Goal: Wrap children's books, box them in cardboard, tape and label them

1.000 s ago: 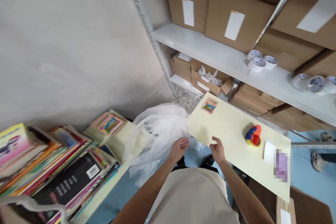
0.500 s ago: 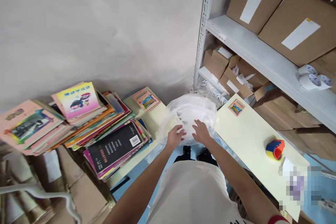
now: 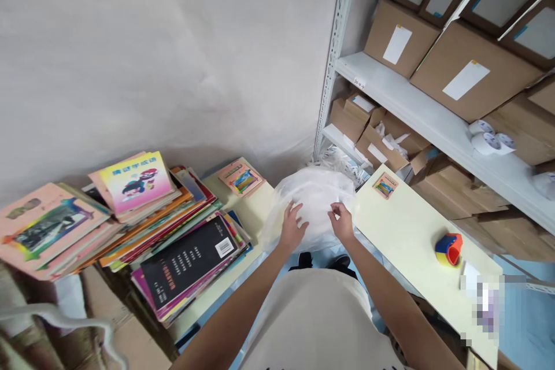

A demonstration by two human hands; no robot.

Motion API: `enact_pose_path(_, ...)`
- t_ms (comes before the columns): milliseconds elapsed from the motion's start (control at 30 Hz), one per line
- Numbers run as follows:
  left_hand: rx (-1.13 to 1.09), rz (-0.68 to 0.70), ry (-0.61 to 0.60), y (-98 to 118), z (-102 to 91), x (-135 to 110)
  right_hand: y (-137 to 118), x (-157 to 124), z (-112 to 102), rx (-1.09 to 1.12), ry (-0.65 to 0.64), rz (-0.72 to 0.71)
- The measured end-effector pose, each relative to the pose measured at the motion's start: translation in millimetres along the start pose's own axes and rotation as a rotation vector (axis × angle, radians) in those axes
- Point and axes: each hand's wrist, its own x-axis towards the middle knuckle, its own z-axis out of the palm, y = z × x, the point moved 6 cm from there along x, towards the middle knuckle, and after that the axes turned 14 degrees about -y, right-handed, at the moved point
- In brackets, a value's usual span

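Observation:
A large translucent white plastic bag (image 3: 316, 182) bulges between the two pale tabletops, in front of my body. Over its left part is my left hand (image 3: 293, 228), its fingers bent and apart, with nothing seen between them. My right hand (image 3: 341, 222) is at the bag's right part, fingers curled in a pinch on the thin plastic. Folds of film blur where the fingertips meet it. A small picture book (image 3: 241, 177) lies on the left tabletop beside the bag, and a similar small card (image 3: 385, 185) lies on the right one.
Stacks of books, one topped by a black book (image 3: 188, 260), cover the left table. On the right table (image 3: 403, 225) are a red, blue and yellow tape dispenser (image 3: 449, 250) and a white paper. Shelves hold cardboard boxes (image 3: 472, 72) and tape rolls (image 3: 485, 143). A wall stands ahead.
My right hand's fingers have gone from spread to curled together. My left hand has turned, with its fingers pointing more upward. The camera view has tilted slightly upward.

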Motion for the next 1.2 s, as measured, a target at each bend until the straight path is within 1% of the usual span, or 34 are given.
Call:
enact_pose_path(67, 0.067, 0.002, -0.030, 13, -0.7, 3, -4, -4, -7, 0.121, 0.056, -0.001)
enact_pose_path(133, 0.167, 0.015, -0.039, 30, -3.0, 2, -11, -10, -16, 0.187, 0.094, -0.014)
enact_pose_path(233, 0.358, 0.121, -0.002, 65, -6.3, -3, -20, -20, -35, 0.226, 0.177, -0.035)
enact_pose_path(300, 0.452, 0.184, -0.038, 83, -3.6, -7, -23, -27, -48, 0.249, 0.231, -0.052)
enact_pose_path(333, 0.471, 0.207, -0.086, 89, -1.1, -8, -24, -30, -54, 0.263, 0.252, -0.058)
enact_pose_path(433, 0.411, 0.219, -0.280, 100, 5.4, -10, -25, -38, -68, 0.280, 0.286, -0.061)
enact_pose_path(500, 0.379, 0.217, -0.356, 106, 6.4, -11, -26, -42, -73, 0.258, 0.286, -0.056)
enact_pose_path(600, 0.356, 0.245, -0.385, 118, 7.1, -9, -30, -48, -78, 0.221, 0.272, -0.053)
enact_pose_path(700, 0.195, 0.308, -0.409, 130, 12.1, -5, -25, -55, -87, 0.210, 0.286, -0.034)
enact_pose_path(767, 0.061, 0.268, -0.450, 130, 18.1, -2, -14, -63, -99, 0.225, 0.326, 0.022)
enact_pose_path(867, -0.084, 0.123, -0.559, 121, 31.3, 1, 0, -79, -118, 0.192, 0.380, 0.077)
enact_pose_path(933, -0.106, 0.091, -0.593, 122, 38.7, 0, -3, -93, -131, 0.044, 0.463, 0.060)
enact_pose_path(1000, -0.042, 0.142, -0.570, 131, 44.4, -3, -18, -108, -137, -0.120, 0.568, 0.041)
enact_pose_path(1033, 0.010, 0.194, -0.553, 140, 48.0, -6, -28, -114, -137, -0.161, 0.582, 0.028)
enact_pose_path(1067, 0.061, 0.257, -0.545, 152, 53.0, -10, -37, -117, -133, -0.159, 0.551, 0.007)
enact_pose_path(1100, 0.098, 0.330, -0.558, 164, 59.9, -16, -47, -117, -126, -0.114, 0.481, -0.022)
enact_pose_path(1133, 0.123, 0.414, -0.601, 178, 68.9, -24, -55, -116, -119, -0.031, 0.389, -0.053)
enact_pose_path(1167, 0.136, 0.498, -0.673, 190, 79.5, -34, -62, -114, -111, 0.080, 0.303, -0.074)
enact_pose_path(1200, 0.139, 0.577, -0.765, 201, 90.7, -45, -65, -112, -106, 0.205, 0.249, -0.077)
